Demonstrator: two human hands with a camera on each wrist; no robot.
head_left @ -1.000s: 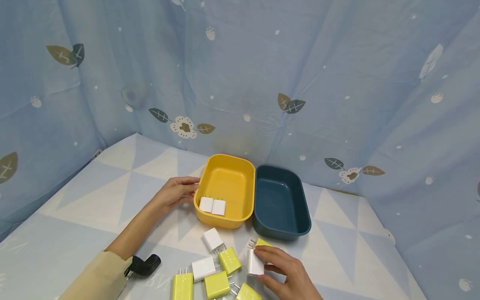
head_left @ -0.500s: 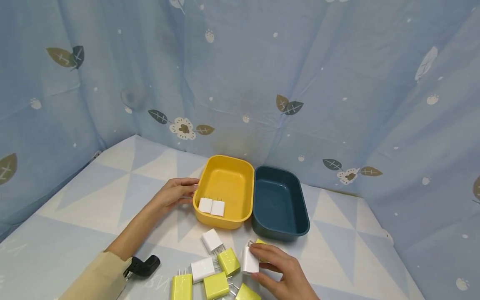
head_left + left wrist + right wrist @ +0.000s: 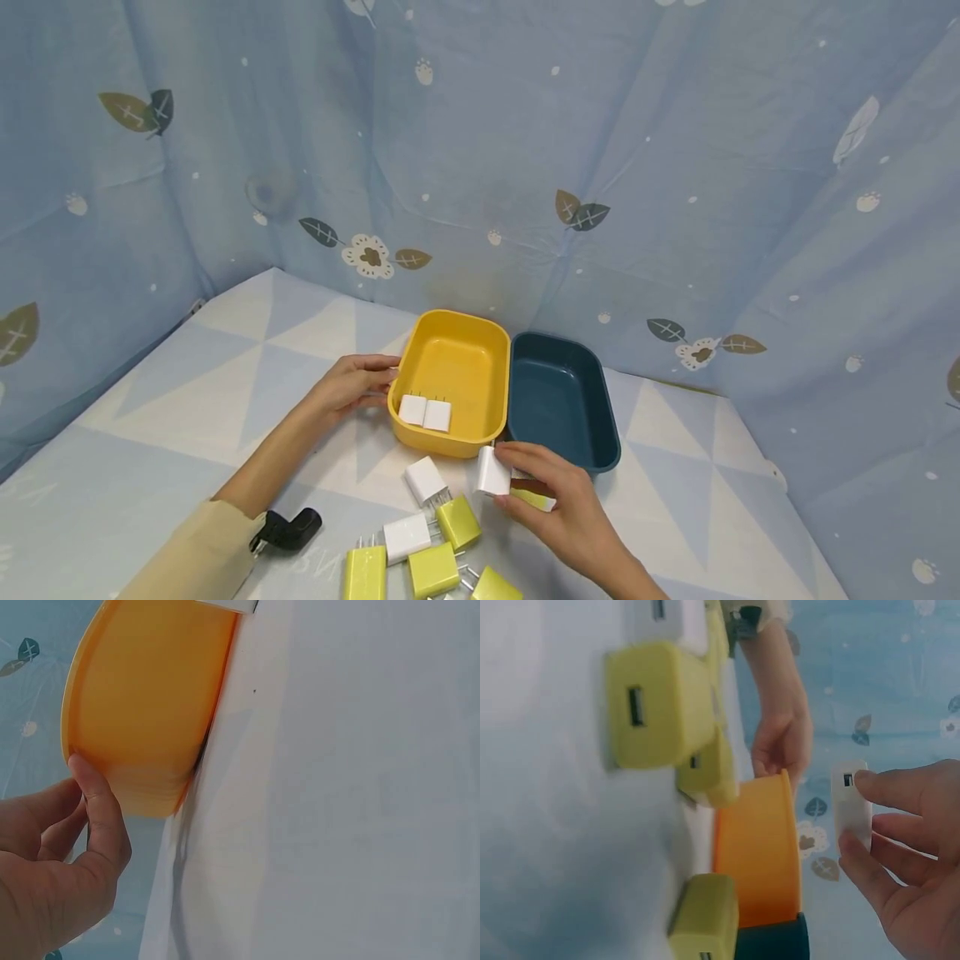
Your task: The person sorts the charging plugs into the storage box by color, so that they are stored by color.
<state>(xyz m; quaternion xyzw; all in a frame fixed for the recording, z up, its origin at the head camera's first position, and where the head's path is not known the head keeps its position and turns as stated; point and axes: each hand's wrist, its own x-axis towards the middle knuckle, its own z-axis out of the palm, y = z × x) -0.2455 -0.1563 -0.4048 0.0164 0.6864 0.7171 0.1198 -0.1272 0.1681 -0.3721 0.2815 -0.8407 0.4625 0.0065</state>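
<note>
My right hand [image 3: 562,500] pinches a white USB wall charger [image 3: 492,472] between thumb and fingers, its prongs pointing away. It is off the table, just in front of the yellow bin [image 3: 453,450]. In the right wrist view that charger [image 3: 847,802] shows its USB port. My left hand [image 3: 352,385] rests against the bin's left side; in the left wrist view the thumb [image 3: 91,780] touches the outer wall near the rim. Two white chargers [image 3: 438,415] stand side by side in the bin's near-left corner.
A dark blue bin [image 3: 562,400] stands right beside the yellow one. In front lie white chargers [image 3: 407,537] and several yellow-green chargers [image 3: 433,570]. Another yellow-green charger [image 3: 529,498] is partly hidden behind my right hand. A patterned curtain [image 3: 487,150] hangs behind the table.
My right hand has lifted the white charger from among the others and carried it forward and slightly left towards the yellow bin. My left hand has stayed at the bin's side.
</note>
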